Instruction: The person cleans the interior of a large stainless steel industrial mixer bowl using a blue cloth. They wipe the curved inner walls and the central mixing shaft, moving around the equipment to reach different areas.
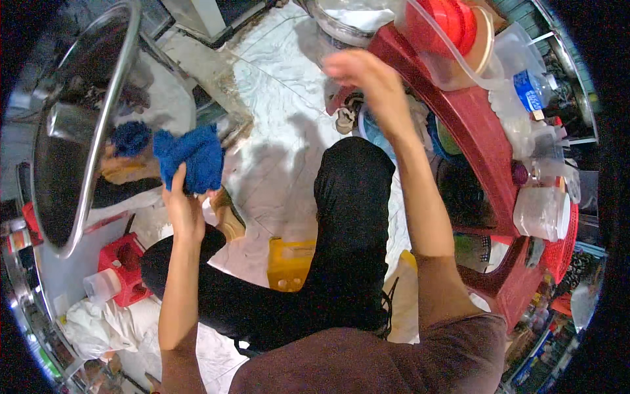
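Note:
My left hand (184,202) grips a bunched blue cloth (191,160), thumb laid up against its near face. Just left of the cloth, a large round stainless-steel vessel or tray (64,197) leans on its side; its shiny surface mirrors the cloth and my leg. My right hand (366,74), blurred and with nothing visible in it, is raised over the floor at upper centre. Its fingers look extended. Below that hand stands a small blue tub (371,125), partly hidden by my forearm, with pale crumpled cloth (345,120) at its left.
Along the right runs a dark red plastic table or bench (472,143) crowded with clear containers (541,212) and red bowls (445,27). A metal pot (344,32) stands at the top. Left are a red plastic stool (125,266) and a white bag (98,327); yellow plastic (293,261) lies between my legs.

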The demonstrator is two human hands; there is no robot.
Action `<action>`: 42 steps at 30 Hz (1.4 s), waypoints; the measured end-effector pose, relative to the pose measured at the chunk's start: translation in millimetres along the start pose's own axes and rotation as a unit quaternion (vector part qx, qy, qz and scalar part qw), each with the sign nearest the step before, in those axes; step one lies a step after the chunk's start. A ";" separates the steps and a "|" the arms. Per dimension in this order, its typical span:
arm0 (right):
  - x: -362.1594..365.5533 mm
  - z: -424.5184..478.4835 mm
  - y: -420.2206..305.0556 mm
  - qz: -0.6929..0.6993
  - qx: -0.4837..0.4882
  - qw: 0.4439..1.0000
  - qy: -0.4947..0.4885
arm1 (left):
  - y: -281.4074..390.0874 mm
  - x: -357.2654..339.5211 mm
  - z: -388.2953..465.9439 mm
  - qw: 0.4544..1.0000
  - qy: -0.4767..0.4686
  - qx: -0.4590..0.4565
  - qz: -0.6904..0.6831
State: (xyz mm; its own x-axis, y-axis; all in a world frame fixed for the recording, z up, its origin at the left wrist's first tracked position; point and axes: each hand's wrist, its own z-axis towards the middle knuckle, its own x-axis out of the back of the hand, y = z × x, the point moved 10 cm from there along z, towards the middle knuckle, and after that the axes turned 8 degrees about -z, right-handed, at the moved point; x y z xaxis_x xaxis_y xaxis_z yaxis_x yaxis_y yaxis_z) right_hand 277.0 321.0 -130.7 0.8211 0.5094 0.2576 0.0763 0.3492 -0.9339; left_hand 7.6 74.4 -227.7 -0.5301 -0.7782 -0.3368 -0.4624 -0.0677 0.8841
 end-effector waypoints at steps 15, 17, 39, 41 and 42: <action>33.6 -270.6 513.3 0.588 -0.443 0.483 0.474 | -104.0 32.1 28.8 0.983 -0.015 0.160 0.088; 39.3 -276.2 513.9 0.575 -0.440 0.502 0.473 | -110.4 34.1 23.4 0.979 -0.014 0.175 0.103; 73.0 -355.0 333.8 -0.190 -0.520 0.819 -0.149 | -180.0 67.7 9.5 0.944 -0.027 0.285 0.164; 27.1 -284.1 337.4 -0.227 -0.397 0.868 -0.190 | -179.2 70.6 16.1 0.953 -0.021 0.249 0.170; -3.8 -251.2 342.2 -0.236 -0.338 0.887 -0.207 | -176.2 67.7 19.2 0.958 -0.025 0.227 0.173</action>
State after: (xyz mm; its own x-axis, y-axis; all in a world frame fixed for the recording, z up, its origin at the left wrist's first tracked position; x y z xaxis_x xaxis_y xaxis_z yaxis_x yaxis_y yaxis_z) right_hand 442.0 241.0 -513.5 0.3399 0.7267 0.5970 0.7928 0.1201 -0.5975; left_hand 39.6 45.7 -412.5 -0.7359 -0.6730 -0.0742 -0.5081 0.4765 0.7175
